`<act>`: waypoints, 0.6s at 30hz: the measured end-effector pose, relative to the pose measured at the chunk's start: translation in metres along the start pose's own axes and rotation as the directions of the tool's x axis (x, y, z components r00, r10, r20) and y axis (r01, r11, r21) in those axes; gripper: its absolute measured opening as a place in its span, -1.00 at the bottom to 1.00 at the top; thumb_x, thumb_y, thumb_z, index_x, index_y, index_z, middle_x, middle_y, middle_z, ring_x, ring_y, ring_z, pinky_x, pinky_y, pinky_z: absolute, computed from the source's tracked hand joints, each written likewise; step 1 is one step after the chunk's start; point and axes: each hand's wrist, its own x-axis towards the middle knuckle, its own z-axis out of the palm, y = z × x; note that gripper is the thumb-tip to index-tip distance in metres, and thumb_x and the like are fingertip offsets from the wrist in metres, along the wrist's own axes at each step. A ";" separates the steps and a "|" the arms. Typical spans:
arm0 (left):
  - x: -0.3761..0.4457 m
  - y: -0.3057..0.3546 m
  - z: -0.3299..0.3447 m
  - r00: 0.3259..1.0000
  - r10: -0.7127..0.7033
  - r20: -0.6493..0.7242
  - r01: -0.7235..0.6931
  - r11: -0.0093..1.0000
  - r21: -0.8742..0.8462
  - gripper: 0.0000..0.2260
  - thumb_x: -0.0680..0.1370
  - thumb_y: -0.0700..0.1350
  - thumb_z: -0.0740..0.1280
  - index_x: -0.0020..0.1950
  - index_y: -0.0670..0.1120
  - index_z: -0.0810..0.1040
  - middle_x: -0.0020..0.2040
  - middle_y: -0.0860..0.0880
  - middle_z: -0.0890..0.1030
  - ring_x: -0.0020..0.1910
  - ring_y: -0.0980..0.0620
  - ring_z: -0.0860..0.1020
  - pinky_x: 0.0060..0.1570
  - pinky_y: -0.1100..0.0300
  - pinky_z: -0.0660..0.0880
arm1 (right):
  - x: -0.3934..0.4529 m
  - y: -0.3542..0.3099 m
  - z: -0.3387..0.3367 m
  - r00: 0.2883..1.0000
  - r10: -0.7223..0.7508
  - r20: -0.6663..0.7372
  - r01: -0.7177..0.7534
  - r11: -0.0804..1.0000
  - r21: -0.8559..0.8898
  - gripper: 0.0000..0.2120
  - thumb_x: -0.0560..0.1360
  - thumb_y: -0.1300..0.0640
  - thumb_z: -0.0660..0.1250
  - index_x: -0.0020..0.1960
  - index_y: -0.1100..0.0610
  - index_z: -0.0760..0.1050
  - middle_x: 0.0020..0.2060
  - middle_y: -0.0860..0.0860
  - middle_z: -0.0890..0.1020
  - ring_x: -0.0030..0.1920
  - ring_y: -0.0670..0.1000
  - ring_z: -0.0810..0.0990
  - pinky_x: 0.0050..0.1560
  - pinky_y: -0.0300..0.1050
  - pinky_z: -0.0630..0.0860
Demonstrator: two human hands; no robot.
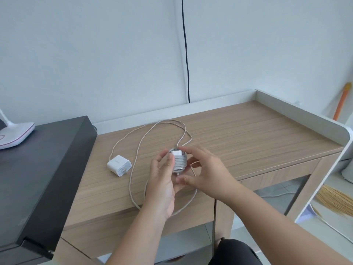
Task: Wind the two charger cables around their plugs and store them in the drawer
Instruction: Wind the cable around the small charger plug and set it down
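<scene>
My left hand (162, 180) grips a white charger plug (178, 161) with several turns of its white cable wound around it, held just above the wooden desk (248, 142). My right hand (206, 173) is at the plug's right side, fingers curled on the wound cable. A loose stretch of that cable (191, 199) runs down under my hands. A second white plug (119, 165) lies flat on the desk to the left. Its unwound cable (137, 148) loops behind my hands. A closed drawer front (277, 175) sits below the desk edge.
A black box-like unit (38, 175) stands at the left with a white lamp base (13, 136) on it. A white raised rim (305, 109) borders the desk's back and right. A black cable (186, 54) hangs down the wall. A straw broom (334, 199) lies at the right.
</scene>
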 end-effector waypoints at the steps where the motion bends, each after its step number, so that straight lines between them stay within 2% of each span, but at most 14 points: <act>1: 0.001 -0.001 0.000 1.000 0.008 -0.009 -0.007 1.000 0.023 -0.68 0.57 0.00 0.30 0.30 -0.03 0.42 0.06 -0.14 0.69 0.01 -0.19 0.67 -0.19 0.00 0.61 | 0.003 0.001 0.002 0.999 -0.016 -0.039 0.014 0.999 -0.042 -0.37 0.26 0.06 0.60 0.29 -0.07 0.48 0.07 -0.12 0.57 -0.04 -0.13 0.57 0.04 -0.25 0.52; 4: 0.006 0.000 -0.004 1.000 0.029 -0.009 -0.028 0.992 0.123 -0.62 0.55 0.10 0.29 0.28 -0.08 0.44 0.06 -0.16 0.68 -0.04 -0.13 0.66 -0.07 -0.05 0.60 | 0.011 0.004 0.005 0.993 -0.053 -0.103 0.048 0.997 -0.056 -0.43 0.24 0.04 0.60 0.22 -0.06 0.54 0.00 -0.12 0.60 -0.07 -0.14 0.56 -0.02 -0.32 0.49; 6: 0.007 0.002 -0.010 0.998 0.032 0.047 -0.040 0.982 0.187 -0.56 0.54 0.19 0.25 0.29 -0.06 0.48 0.14 -0.13 0.65 0.06 -0.08 0.65 0.05 -0.06 0.56 | 0.015 0.009 0.003 0.989 -0.095 -0.113 0.090 0.995 -0.048 -0.45 0.22 0.03 0.60 0.19 -0.03 0.57 -0.04 -0.11 0.60 -0.08 -0.15 0.56 -0.04 -0.38 0.45; 8: 0.005 0.007 -0.016 0.996 0.044 0.079 -0.063 0.967 0.248 -0.58 0.54 0.19 0.23 0.31 0.00 0.48 0.26 -0.03 0.60 0.19 -0.03 0.59 0.17 -0.05 0.51 | 0.020 0.015 -0.004 0.986 -0.128 -0.109 0.119 0.989 -0.087 -0.48 0.22 0.03 0.59 0.16 -0.03 0.58 -0.07 -0.10 0.58 -0.08 -0.20 0.53 -0.03 -0.42 0.42; 11: 0.002 0.015 -0.033 0.985 0.167 0.035 -0.167 0.908 0.385 -0.67 0.51 0.07 0.35 0.27 0.09 0.48 0.31 0.12 0.51 0.25 0.11 0.52 0.21 0.05 0.47 | 0.031 0.026 -0.021 0.989 -0.106 -0.105 0.074 0.960 -0.270 -0.48 0.22 0.01 0.55 0.16 -0.07 0.56 -0.05 -0.08 0.53 -0.07 -0.13 0.55 -0.02 -0.24 0.49; 13: 0.004 0.024 -0.049 0.956 0.289 0.041 -0.264 0.795 0.547 -0.75 0.54 -0.06 0.37 0.21 0.13 0.49 0.26 0.21 0.49 0.23 0.24 0.48 0.19 0.17 0.42 | 0.039 0.034 -0.033 0.995 -0.037 -0.091 -0.001 0.919 -0.394 -0.48 0.23 0.03 0.51 0.18 -0.08 0.53 -0.02 -0.05 0.48 -0.09 -0.01 0.57 -0.08 -0.11 0.54; 15: 0.010 0.036 -0.069 0.912 0.406 0.066 -0.315 0.585 0.748 -0.76 0.56 -0.13 0.35 0.17 0.15 0.49 0.18 0.26 0.45 0.21 0.31 0.42 0.17 0.22 0.37 | 0.043 0.043 -0.040 0.998 0.026 -0.064 -0.054 0.872 -0.487 -0.47 0.25 0.03 0.48 0.21 -0.08 0.49 0.01 -0.04 0.43 -0.10 0.05 0.56 -0.14 -0.04 0.57; 18: 0.018 0.052 -0.093 0.848 0.510 0.145 -0.315 0.266 0.911 -0.76 0.53 -0.13 0.36 0.15 0.13 0.51 0.13 0.14 0.46 0.14 0.14 0.43 0.15 0.13 0.40 | 0.044 0.055 -0.038 0.996 0.085 -0.015 -0.081 0.852 -0.518 -0.49 0.30 0.00 0.44 0.24 -0.06 0.46 0.02 -0.04 0.37 -0.07 0.07 0.55 -0.10 -0.05 0.55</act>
